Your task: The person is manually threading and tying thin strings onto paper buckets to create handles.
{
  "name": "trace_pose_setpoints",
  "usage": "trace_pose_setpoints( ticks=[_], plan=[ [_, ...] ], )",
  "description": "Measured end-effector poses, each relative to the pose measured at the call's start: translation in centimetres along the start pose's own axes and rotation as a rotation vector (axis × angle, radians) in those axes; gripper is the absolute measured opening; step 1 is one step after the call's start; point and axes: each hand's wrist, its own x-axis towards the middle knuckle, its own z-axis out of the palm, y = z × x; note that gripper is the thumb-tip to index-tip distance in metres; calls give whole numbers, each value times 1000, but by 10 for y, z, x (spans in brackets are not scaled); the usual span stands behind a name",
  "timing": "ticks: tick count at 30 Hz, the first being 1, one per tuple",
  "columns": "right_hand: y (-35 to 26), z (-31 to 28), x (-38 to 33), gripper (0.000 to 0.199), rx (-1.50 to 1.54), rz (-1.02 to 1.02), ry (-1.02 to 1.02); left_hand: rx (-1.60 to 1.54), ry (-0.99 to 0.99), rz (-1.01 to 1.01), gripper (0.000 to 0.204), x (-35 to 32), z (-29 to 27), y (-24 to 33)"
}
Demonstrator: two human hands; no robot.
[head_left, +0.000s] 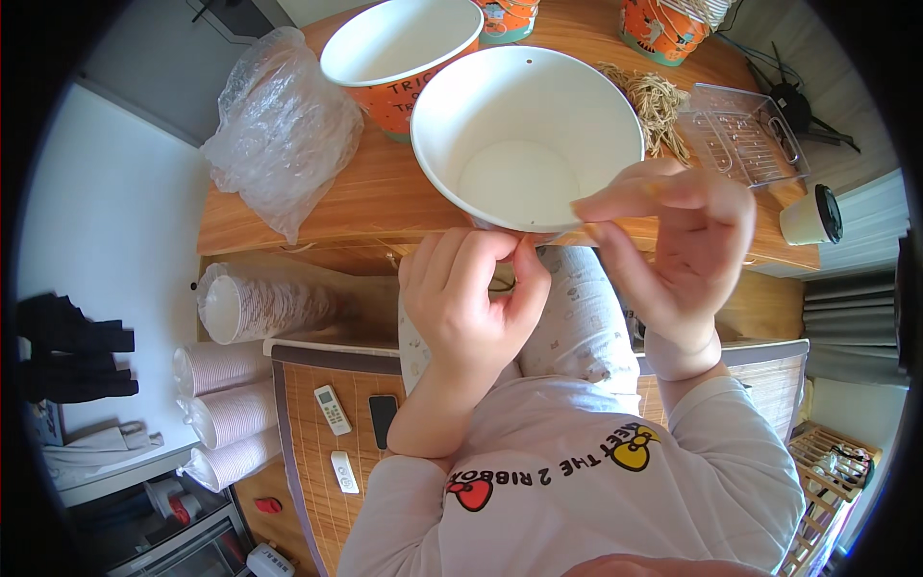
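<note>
A large paper bucket, white inside, stands at the near edge of the wooden table with its mouth toward me. Small holes show near its rim, one at the far side and one at the near side. Just below the near rim, my left hand is closed in a pinch against the outer wall; its fingertips hide what they hold. My right hand is raised at the bucket's right rim, thumb and forefinger drawn close together. Whatever lies between them is too thin or blurred to name. Behind it lies a bundle of tan twisted cords.
Another bucket, orange outside, stands at the back left beside a crumpled clear plastic bag. To the right are a clear plastic tray and a black-lidded cup. Wrapped stacks of paper containers lie lower left, near a remote control and phone.
</note>
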Motion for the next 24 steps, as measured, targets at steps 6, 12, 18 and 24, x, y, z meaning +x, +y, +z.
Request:
trace_pose_setpoints(
  ticks=[6, 12, 18, 24],
  plan=[
    [7, -35, -11, 53, -106, -15, 328, 20, -20, -25, 15, -1, -5, 0],
    [31, -132, -20, 32, -566, 192, 673, -25, -54, -53, 11, -1, -7, 1],
    [70, -184, -28, 23, -992, 548, 418, -58, -49, -94, 12, -4, -4, 1],
    [74, -192, -25, 13, -1181, 608, 534, -90, -66, -96, 12, -6, -8, -1]
  ],
)
